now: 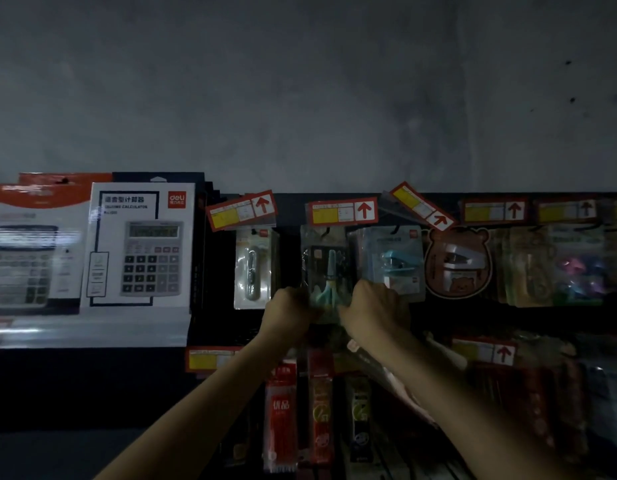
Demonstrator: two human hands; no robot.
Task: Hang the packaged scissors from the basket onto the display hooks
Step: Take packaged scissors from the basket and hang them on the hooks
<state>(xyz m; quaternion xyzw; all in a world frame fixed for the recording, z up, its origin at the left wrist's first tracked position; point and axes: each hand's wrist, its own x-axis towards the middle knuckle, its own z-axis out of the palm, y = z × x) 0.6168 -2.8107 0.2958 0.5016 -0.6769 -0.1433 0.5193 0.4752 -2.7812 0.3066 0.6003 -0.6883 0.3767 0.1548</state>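
Dim display wall [289, 209]: scissors pack [326, 268] upright (handles down)

A: anyone make out the bottom of the scissors pack [326, 268]?

B: nope, both hands cover it. left hand [289, 311] on its lower-left corner, right hand [373, 310] on the lower-right, fingertips tucked behind, can't see em.

A: is its top on a hook?

B: too dark up there tbh, can't tell. price tag [342, 211] just above it, print's way too small to read.

A: and far left of it?

B: calculator box [19, 251] there is a blur + cut off by the frame edge. far right of it the hanging packs [573, 268] are smeared, last one cropped. below it the lower-row packs [281, 410] are dim, partly behind the forearms.
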